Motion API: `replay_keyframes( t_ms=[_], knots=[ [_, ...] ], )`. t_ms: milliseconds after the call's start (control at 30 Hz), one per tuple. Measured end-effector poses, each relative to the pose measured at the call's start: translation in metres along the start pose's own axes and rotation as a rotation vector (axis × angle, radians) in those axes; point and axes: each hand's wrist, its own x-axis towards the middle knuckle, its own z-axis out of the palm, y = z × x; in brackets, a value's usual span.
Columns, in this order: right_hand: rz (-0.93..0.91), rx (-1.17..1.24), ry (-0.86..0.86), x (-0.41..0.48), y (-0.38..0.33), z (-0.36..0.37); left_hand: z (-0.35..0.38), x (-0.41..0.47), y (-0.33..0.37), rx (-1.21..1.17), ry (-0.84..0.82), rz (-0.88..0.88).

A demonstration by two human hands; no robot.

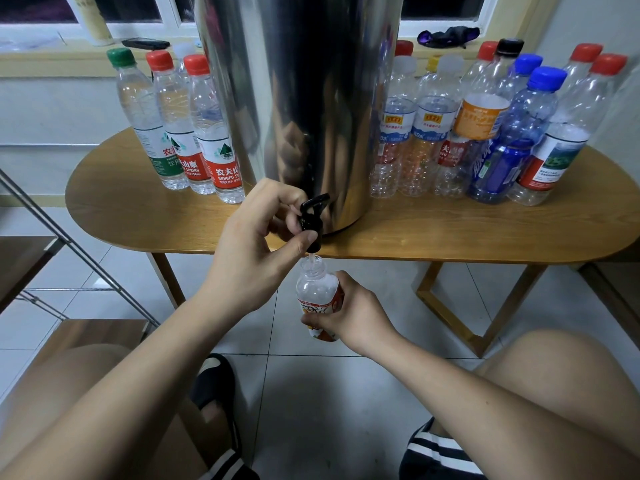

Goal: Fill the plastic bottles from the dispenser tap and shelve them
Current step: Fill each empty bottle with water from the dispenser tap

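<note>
Small bottle (pixel 316 289): upright, mouth directly beneath black tap (pixel 311 216) past tabletop (pixel 450 233) edge; right hand (pixel 353 315) fingers (pixel 313 321) grip its label, left hand (pixel 252 247) pinches the tap.

A rounded oval table of light wood (pixel 450 230) spans the middle from 9 to 3 o'clock, on angled wooden legs (pixel 498 317). Glossy white floor tiles (pixel 329 393) with grey joints fill 6 o'clock. At 12 o'clock a white-framed window (pixel 117 6) shows dark panes above a pale yellow sill (pixel 52 62). A plain white wall (pixel 588 19) stands at 1 o'clock, and a metal-framed rack with dark wooden shelves (pixel 20 265) at 9 o'clock.
</note>
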Motion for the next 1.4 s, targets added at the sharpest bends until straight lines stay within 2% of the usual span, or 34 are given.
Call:
replay_keyframes(
  t_ms=[1400],
  knots=[
    [0.028, 0.027, 0.004, 0.008, 0.012, 0.007, -0.001, 0.0, 0.001, 0.017, -0.007, 0.0]
  ],
)
